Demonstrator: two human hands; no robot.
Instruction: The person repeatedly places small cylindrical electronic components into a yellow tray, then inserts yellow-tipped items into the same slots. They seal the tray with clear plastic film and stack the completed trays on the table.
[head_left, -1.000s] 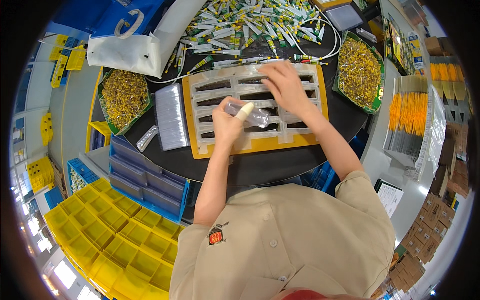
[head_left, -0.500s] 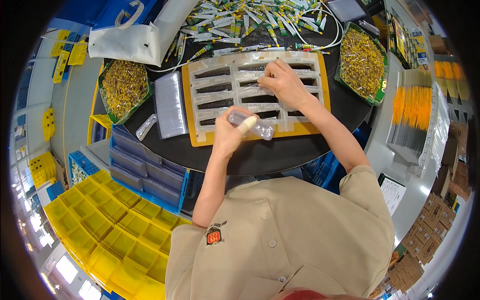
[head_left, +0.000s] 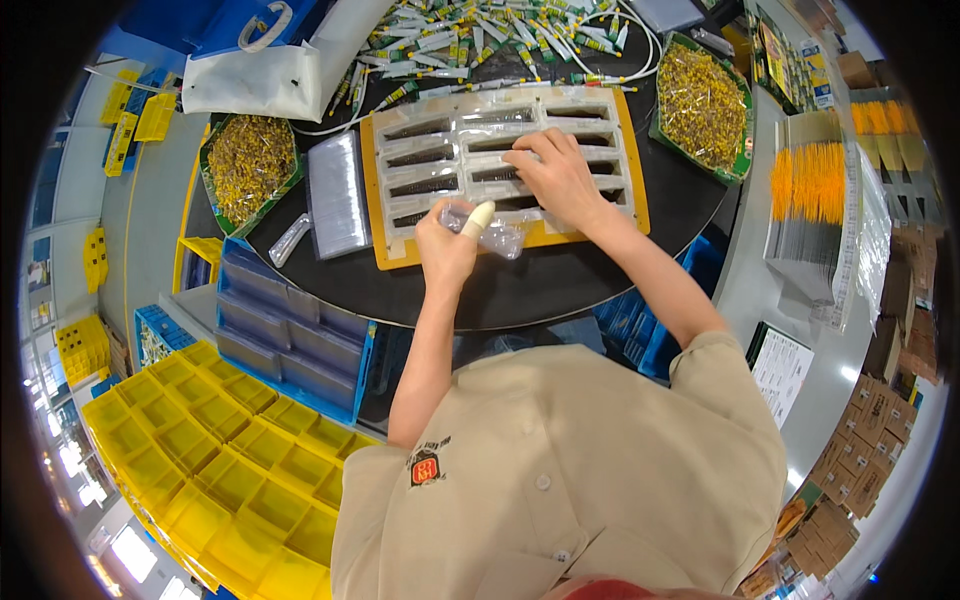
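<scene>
A clear plastic blister shell (head_left: 503, 238) is held in my left hand (head_left: 447, 248), whose thumb wears a pale finger cot. That hand is at the near edge of a yellow board (head_left: 372, 190) carrying a white frame with several slots. Dark, serrated-looking strips (head_left: 420, 158) lie in many of the slots. Over the middle column is my right hand (head_left: 565, 180), its fingers bent and pinched together at a slot. Whatever is between those fingertips, if anything, is hidden.
Green-edged trays of small yellow-tipped pieces stand left (head_left: 248, 170) and right (head_left: 703, 105). A stack of clear shells (head_left: 340, 195) and a single shell (head_left: 290, 240) lie left of the board. Small tubes (head_left: 480, 45) are heaped behind. Yellow bins (head_left: 220, 440) stand lower left.
My right hand has moved slightly nearer, from an upper slot toward the one below it. My left hand still holds the clear shell. The whole view has shifted a little.
</scene>
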